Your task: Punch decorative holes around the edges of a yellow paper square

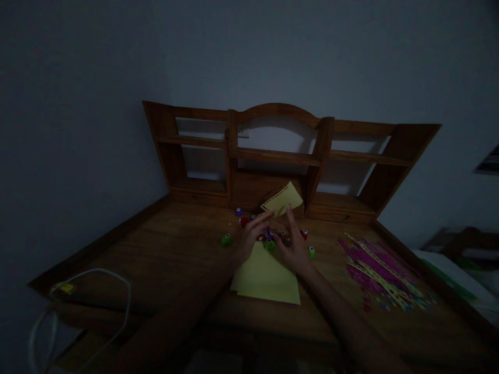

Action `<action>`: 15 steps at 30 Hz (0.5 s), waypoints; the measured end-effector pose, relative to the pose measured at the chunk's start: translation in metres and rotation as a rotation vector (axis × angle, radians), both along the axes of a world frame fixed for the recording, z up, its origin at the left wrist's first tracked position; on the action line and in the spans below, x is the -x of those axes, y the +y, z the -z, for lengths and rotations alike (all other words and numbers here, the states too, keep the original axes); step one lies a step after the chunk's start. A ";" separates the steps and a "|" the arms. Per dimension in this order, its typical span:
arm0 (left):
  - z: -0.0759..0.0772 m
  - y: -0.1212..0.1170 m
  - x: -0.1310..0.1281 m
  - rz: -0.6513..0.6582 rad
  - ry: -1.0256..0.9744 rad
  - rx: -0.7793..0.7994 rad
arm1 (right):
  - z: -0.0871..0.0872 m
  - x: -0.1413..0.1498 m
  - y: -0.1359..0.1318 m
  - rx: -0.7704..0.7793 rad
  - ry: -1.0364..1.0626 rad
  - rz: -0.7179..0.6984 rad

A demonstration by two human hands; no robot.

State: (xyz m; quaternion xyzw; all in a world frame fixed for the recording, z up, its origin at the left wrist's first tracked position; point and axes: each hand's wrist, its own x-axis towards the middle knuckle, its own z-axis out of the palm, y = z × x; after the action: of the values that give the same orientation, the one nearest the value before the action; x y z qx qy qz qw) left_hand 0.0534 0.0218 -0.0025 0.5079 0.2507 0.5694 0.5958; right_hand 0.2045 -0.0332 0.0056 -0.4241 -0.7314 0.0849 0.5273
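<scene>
A small yellow sheet of paper (285,200) with a row of punched holes along one edge stands tilted before the shelf. My left hand (251,235) is by its lower left corner, fingers stretched out to the right. At the paper's lower edge, my right hand (295,246) points its fingers upward, thumb spread apart; whether either hand grips it is hard to see. Between and around the hands lie several small craft punches, among them a green punch (268,244) and a purple punch (272,235). Below them rests a stack of yellow paper (267,278).
More punches sit around, including a green one (226,239) on the left and another (311,252) on the right. Pink and yellow punched strips (378,267) are heaped at the right. A wooden shelf (273,154) backs the desk; a white cable (128,296) hangs front left.
</scene>
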 end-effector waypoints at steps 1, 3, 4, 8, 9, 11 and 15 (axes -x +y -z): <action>0.003 0.005 0.002 0.009 -0.039 0.049 | 0.001 0.000 0.001 0.007 0.014 0.006; 0.008 0.014 0.006 0.009 -0.131 0.122 | 0.003 -0.002 0.003 0.021 0.044 0.013; 0.010 0.018 0.007 0.002 -0.174 0.159 | 0.004 -0.003 0.004 0.022 0.052 0.018; 0.013 0.025 0.013 -0.007 -0.269 0.268 | 0.005 -0.005 0.007 0.010 0.047 0.044; 0.012 0.025 0.013 -0.010 -0.272 0.280 | 0.006 -0.006 0.007 0.013 0.045 0.046; 0.010 0.023 0.013 -0.024 -0.255 0.296 | 0.006 -0.006 0.007 0.023 0.044 0.042; 0.006 0.021 0.012 -0.057 -0.212 0.316 | 0.006 -0.006 0.008 0.006 0.031 0.056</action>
State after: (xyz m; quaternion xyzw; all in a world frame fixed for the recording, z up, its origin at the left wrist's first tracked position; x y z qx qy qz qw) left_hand 0.0418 0.0425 -0.0090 0.3378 0.2869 0.5902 0.6747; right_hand 0.2102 -0.0253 -0.0008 -0.4446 -0.7106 0.0788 0.5396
